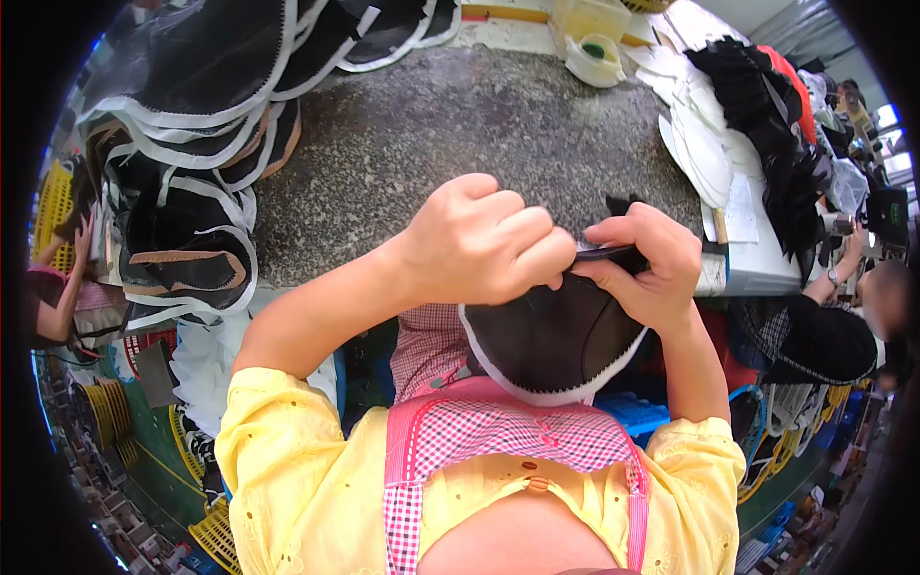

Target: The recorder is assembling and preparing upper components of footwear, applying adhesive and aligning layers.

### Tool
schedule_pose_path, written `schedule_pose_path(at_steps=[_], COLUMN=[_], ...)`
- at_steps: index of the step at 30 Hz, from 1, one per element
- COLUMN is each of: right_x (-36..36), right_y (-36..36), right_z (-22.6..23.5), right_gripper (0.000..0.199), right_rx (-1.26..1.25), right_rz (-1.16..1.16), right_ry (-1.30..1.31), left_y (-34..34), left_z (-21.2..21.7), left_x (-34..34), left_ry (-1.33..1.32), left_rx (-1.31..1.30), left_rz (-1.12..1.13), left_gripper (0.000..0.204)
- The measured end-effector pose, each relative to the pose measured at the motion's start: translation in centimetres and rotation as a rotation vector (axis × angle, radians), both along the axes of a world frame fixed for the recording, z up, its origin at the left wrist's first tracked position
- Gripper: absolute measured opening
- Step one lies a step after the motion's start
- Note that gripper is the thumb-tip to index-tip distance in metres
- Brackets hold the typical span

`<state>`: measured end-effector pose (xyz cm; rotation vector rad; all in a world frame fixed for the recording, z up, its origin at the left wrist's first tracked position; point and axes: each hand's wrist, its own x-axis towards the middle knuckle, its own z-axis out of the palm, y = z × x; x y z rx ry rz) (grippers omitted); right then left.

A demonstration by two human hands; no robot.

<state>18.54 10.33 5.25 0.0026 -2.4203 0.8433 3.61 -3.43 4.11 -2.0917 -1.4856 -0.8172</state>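
1. Head view, centre of the frame: the left hand (479,240) was curled into a fist, its fingers clamped on the upper edge of a black shoe upper piece (556,335) with a white zigzag-trimmed rim.
2. Just right of it, the right hand (642,264) pinched the same edge between thumb and fingers; the two hands met knuckle to fingertip over the piece.
3. The piece hung from both hands toward the lower centre of the frame, its rounded end pointing at the person's chest and its long axis running roughly top to bottom. It was held off the near edge of the speckled grey desk (460,125), not lying on it.
4. Both hands were equally close to the gripped edge; the loose, rounded end lay below them.
5. Upper left: a stack of similar black uppers (192,125) rested on the desk.
6. Upper right: white cut pieces (700,144) and black fabric (757,96) lay piled, well apart from the hands.
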Motion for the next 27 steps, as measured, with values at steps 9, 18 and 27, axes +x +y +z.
schedule_pose_path(at_steps=[9,18,27], right_x=[2.0,1.8,1.8], right_y=[-0.3,0.1,0.3], right_z=[-3.7,-3.6,-3.2], right_gripper=[0.035,0.032,0.021], right_rx=[0.313,0.392,0.297], right_rz=[0.076,0.122,0.246], right_ry=[0.436,0.385,0.343], left_y=[-1.1,-0.8,-0.2], left_z=[-0.1,-0.3,-1.2], left_x=[1.7,1.4,0.1], left_ry=[0.247,0.200,0.033], left_rx=[0.263,0.207,0.107], left_rz=[-0.208,-0.251,-0.333], left_gripper=[0.010,0.011,0.015])
